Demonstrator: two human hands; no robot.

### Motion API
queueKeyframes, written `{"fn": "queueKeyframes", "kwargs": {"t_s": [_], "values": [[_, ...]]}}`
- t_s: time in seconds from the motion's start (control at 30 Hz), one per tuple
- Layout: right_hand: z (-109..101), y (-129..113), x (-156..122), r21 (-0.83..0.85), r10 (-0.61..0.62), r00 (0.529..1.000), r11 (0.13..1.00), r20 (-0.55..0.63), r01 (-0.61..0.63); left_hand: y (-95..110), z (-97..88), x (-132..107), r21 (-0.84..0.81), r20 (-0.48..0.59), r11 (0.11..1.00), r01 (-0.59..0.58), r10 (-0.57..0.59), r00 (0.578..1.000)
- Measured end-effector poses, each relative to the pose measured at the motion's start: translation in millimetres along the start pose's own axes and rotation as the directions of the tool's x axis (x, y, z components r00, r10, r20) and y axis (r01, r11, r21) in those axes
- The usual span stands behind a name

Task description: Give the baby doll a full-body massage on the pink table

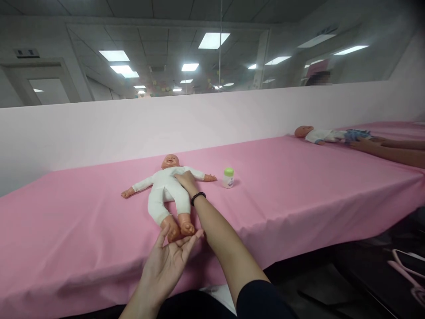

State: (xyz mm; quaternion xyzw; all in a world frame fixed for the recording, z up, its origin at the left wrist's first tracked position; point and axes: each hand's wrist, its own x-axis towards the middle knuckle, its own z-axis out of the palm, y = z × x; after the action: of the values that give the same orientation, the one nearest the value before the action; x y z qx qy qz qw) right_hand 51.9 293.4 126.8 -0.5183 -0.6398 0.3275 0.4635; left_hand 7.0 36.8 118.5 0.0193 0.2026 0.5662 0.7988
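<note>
Dark sleeve: nearest the head camera, lower right; its bare forearm crosses the near edge, and a careless outward swing could, I judge, clip the jar.
Left hand: palm up, fingers spread and holding nothing, at the feet of the doll; I can't tell whether the fingertips touch them.
Right hand: laid against the side of the doll's body, bracelet at the wrist; whether its fingers grip, I can't tell.
Doll: on its back on the pink cloth, feet toward me; a pull from that end could, I reckon, slide it over or ruck the cloth.
Green-lidded jar: upright, just beside the doll's outstretched hand; rolling the body that way might topple it.
Near edge: close by the feet, so little margin there.
White wall: near the doll's head, limiting moves that way.
Open room: bare cloth left of the doll, and more between the jar and a second doll, where a co-worker's hand rests.
</note>
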Motion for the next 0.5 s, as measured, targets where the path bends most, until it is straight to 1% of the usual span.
{"fn": "queueKeyframes", "kwargs": {"t_s": [0.03,0.07,0.13,0.17,0.2,0.23,0.27,0.3,0.33,0.37,0.4,0.43,0.47,0.5], "values": [[0.1,0.4,2.6,-0.039,0.03,0.999,0.999,-0.025,-0.031,-5.0,-0.4,-6.6,0.035,0.017,0.998,0.061,-0.062,0.998],[0.2,0.5,4.6,-0.059,0.032,0.998,0.998,-0.054,-0.035,-9.4,-0.9,-13.9,0.086,0.055,0.988,0.125,-0.13,0.99],[0.5,-0.2,7.5,-0.117,0.026,0.994,0.992,-0.11,-0.038,-13.9,-1.6,-29.1,0.221,0.181,0.951,0.214,-0.256,0.95],[0.8,-0.7,8.4,-0.145,0.007,0.991,0.989,-0.132,-0.027,-13.3,-0.9,-36.0,0.292,0.24,0.932,0.215,-0.289,0.927],[1.3,-1.0,9.0,-0.169,-0.02,0.989,0.986,-0.146,-0.005,-10.5,1.1,-41.5,0.356,0.285,0.917,0.179,-0.289,0.914],[2.2,-1.2,9.2,-0.188,-0.054,0.987,0.982,-0.15,0.025,-5.6,4.9,-44.8,0.413,0.319,0.904,0.107,-0.254,0.913],[3.4,-1.1,9.2,-0.201,-0.089,0.985,0.978,-0.145,0.059,1.3,10.9,-45.3,0.46,0.348,0.888,0.002,-0.183,0.919],[5.0,-0.7,9.0,-0.209,-0.125,0.983,0.973,-0.131,0.095,9.9,19.2,-42.3,0.5,0.372,0.857,-0.127,-0.08,0.925],[7.1,0.0,8.7,-0.215,-0.158,0.981,0.968,-0.109,0.132,19.8,29.4,-35.2,0.534,0.4,0.803,-0.263,0.035,0.916],[9.4,0.8,8.4,-0.218,-0.189,0.978,0.961,-0.083,0.167,30.9,41.1,-23.8,0.556,0.425,0.729,-0.4,0.165,0.89],[11.9,1.9,8.3,-0.221,-0.221,0.974,0.954,-0.054,0.204,43.0,53.5,-8.2,0.557,0.456,0.638,-0.532,0.3,0.838],[14.4,3.0,8.4,-0.223,-0.249,0.968,0.946,-0.028,0.236,55.9,65.8,11.2,0.561,0.474,0.546,-0.623,0.405,0.782],[16.6,4.2,9.1,-0.225,-0.272,0.962,0.938,-0.007,0.263,69.4,77.4,33.6,0.575,0.456,0.484,-0.659,0.48,0.75],[18.4,5.4,10.4,-0.226,-0.289,0.957,0.932,0.007,0.283,83.5,87.5,58.0,0.612,0.4,0.437,-0.659,0.548,0.735]]}}
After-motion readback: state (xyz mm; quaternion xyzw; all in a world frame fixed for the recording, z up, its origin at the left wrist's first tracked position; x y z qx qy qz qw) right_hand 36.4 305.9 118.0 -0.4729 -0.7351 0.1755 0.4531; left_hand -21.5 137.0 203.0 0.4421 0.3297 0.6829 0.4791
